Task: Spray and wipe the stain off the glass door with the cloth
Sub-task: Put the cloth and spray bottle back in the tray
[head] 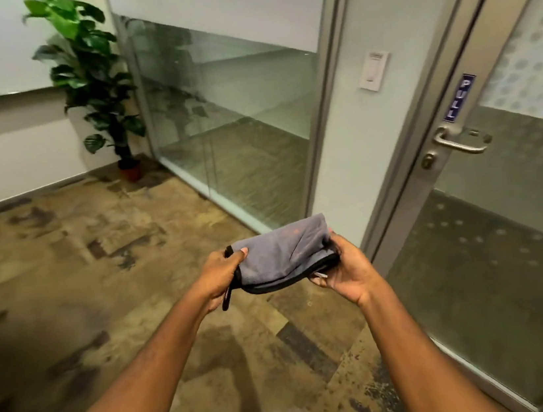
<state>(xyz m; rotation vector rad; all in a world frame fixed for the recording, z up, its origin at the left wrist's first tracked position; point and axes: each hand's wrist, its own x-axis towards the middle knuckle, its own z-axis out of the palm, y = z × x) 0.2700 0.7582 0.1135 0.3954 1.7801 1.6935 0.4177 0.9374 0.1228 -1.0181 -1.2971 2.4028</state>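
A folded grey cloth with black edging and faint reddish marks is held out in front of me by both hands. My left hand pinches its left end, with a black loop hanging below the wrist. My right hand grips its right end from underneath. The glass door stands to the right in a metal frame, partly frosted with a dot pattern, and carries a lever handle and a blue PULL sticker. No spray bottle is in view. I cannot make out a stain on the glass.
A glass partition wall runs along the left of the door. A tall potted plant stands in the far corner. A white wall switch is mounted between partition and door. Patterned brown carpet covers the floor.
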